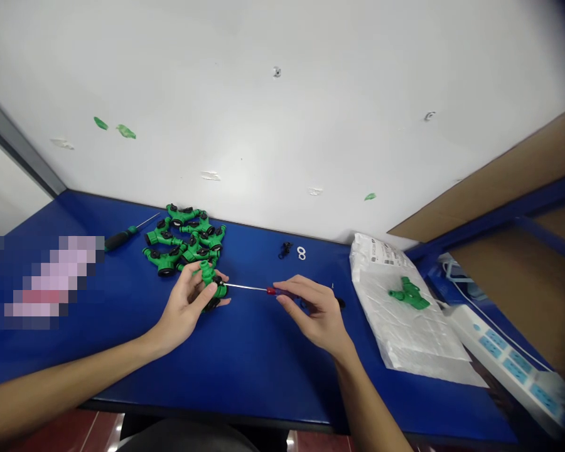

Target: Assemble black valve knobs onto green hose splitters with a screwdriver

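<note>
Screwdriver (266,290) sits pinched in your right hand (317,314), shaft (242,287) pointing left to green hose splitter (208,282) that your left hand (186,307) grips.

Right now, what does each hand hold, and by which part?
The left hand holds a green plastic hose splitter by its body; the right hand pinches a screwdriver by its red handle.

One head-worn camera looks forward and down from just above the person's left hand (186,307) and right hand (317,314), close below it, across the blue table (263,364) to the white wall (263,125).
</note>
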### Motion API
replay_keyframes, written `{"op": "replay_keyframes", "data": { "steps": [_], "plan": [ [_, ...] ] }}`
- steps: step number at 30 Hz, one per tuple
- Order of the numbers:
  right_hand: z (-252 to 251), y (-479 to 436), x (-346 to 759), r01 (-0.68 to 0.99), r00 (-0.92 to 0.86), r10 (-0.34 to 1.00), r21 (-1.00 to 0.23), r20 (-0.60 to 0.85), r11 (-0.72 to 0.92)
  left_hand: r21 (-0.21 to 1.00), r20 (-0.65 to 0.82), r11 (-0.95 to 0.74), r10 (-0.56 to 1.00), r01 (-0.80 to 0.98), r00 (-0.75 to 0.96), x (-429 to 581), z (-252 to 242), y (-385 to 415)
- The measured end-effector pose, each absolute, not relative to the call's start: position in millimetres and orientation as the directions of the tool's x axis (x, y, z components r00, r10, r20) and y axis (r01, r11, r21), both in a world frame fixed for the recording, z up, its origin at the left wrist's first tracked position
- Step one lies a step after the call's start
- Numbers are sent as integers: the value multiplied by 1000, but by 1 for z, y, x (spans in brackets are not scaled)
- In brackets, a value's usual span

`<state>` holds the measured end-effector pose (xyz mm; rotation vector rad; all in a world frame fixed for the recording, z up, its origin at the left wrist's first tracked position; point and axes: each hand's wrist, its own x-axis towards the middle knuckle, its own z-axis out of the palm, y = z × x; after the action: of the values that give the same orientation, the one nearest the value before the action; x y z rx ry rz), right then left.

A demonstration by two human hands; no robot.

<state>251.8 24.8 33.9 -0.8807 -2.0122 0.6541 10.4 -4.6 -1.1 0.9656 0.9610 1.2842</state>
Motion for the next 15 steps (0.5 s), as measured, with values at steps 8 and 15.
{"op": "replay_keyframes", "data": {
  "steps": [8, 15],
  "plan": [
    [37, 22, 250, 349, -436, 739, -661, 513, 665, 958, -40, 54, 998, -283, 55, 12, -2, -6],
    [38, 21, 250, 346, -437, 732, -653, 523, 674, 952, -65, 80, 996, -297, 62, 12, -3, -6]
  ]
}}
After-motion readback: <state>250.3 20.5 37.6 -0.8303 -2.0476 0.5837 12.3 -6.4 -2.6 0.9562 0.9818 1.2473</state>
